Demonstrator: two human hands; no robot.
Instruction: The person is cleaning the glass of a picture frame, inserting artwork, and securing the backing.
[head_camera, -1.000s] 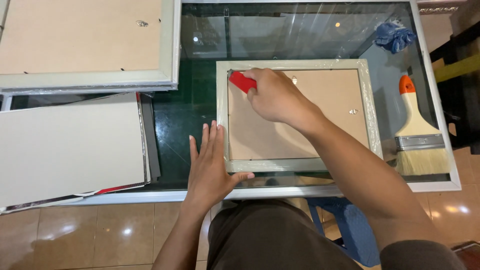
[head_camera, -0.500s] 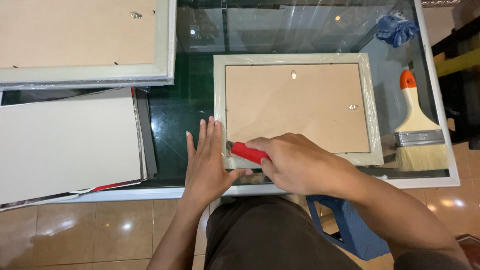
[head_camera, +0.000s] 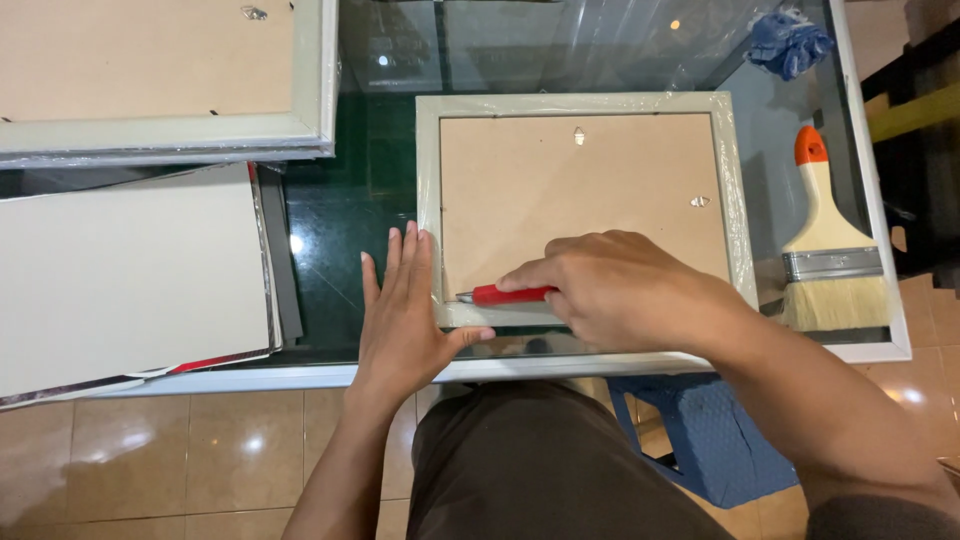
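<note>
Cutting along near-left inside corner of pale frame lying back-up on glass table. Right hand clamped on red knife; left hand flat, fingers spread, bracing frame. Next: steady pull along near edge, probably.

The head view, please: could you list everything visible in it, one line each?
picture frame: one, pale green, plastic-wrapped, face down mid-table
red cutter: one, at frame's lower left corner
paintbrush: one, cream handle with orange tip, right of frame
blue cloth: one, top right
larger frame: one, pale, top left
boards: a stack, cream on top, left
glass table: one, dark green
blue stool: one, below table
left hand: flat, at frame's corner
right hand: holding cutter
</note>
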